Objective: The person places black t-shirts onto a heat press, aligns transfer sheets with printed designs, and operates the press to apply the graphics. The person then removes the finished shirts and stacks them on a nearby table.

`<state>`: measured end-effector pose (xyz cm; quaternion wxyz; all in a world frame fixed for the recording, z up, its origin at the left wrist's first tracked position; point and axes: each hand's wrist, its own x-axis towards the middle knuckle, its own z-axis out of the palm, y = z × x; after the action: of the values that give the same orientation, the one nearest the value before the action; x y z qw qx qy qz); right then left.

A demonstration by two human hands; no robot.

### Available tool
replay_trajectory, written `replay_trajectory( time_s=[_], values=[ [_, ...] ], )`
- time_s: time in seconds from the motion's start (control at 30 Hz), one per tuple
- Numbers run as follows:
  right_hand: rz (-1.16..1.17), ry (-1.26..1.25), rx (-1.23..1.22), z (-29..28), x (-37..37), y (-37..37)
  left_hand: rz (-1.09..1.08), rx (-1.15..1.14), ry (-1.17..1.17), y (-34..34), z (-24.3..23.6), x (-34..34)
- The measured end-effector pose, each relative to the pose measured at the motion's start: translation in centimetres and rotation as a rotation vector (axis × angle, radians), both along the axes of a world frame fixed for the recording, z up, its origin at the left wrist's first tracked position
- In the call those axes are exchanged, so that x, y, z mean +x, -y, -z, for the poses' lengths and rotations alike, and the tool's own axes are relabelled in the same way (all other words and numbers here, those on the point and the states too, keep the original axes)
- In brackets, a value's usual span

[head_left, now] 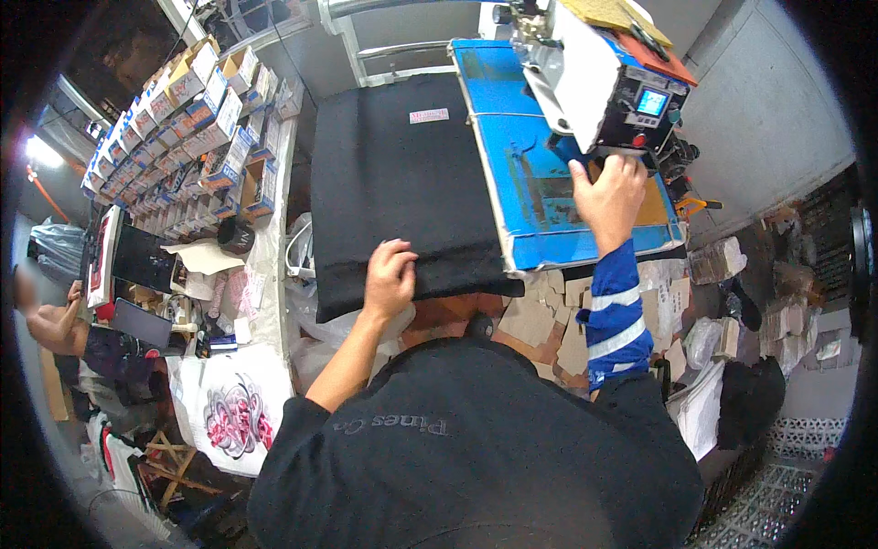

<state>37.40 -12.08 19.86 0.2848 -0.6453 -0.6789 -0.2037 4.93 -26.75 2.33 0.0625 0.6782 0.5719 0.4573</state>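
A black cloth (402, 183) lies flat in front of me, with a small white label with pink print (429, 116) near its far end. My left hand (390, 282) rests at the cloth's near edge, fingers loosely bent and apart, holding nothing. To the right stands a press with a white box-shaped head and a control panel (651, 102) with a lit screen. Beneath it is a flat blue-covered plate (512, 183) with dark stains. My right hand (611, 201), in a blue sleeve with pale bands, is closed at the lower front of the press head; what its fingers hold is hidden.
Several small cardboard boxes (197, 110) fill a rack at the left, beside a long counter (274, 311). A white sheet with a pink and grey design (240, 412) hangs there. Another person (64, 320) sits at far left. Cardboard pieces (530, 320) and plastic bags lie on the floor.
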Motion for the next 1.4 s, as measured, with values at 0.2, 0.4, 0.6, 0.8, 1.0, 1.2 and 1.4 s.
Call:
replay_trajectory(
  time_s=[0.2, 0.4, 0.6, 0.8, 1.0, 1.2, 1.4],
  values=[
    [-0.272, -0.119, 0.119, 0.5, -3.2, 2.3, -0.319, -0.027, 0.140, 3.3, -2.6, -8.6],
    [-0.506, -0.227, 0.119, -2.6, -8.0, 1.1, -0.487, -0.074, 0.226, 6.2, -2.3, -11.4],
    [-0.547, -0.216, 0.084, -2.8, -14.4, 3.0, -0.527, -0.092, 0.102, 10.1, -0.7, -10.7],
    [-0.550, -0.189, 0.169, -2.6, -18.2, 3.8, -0.465, -0.379, 0.235, 14.7, 0.4, -10.6],
    [-0.795, -0.328, 0.087, -1.2, -17.0, 4.2, -0.670, -1.110, 0.343, 29.2, 6.9, -9.7],
    [-0.512, -0.717, -0.356, 6.1, -0.3, 1.2, -0.527, -1.251, 0.246, 31.0, 13.1, -4.2],
    [-0.471, -0.494, -0.357, 11.6, 10.6, 2.5, 0.428, -1.187, 0.308, 15.2, 2.0, 10.5]
  ],
)
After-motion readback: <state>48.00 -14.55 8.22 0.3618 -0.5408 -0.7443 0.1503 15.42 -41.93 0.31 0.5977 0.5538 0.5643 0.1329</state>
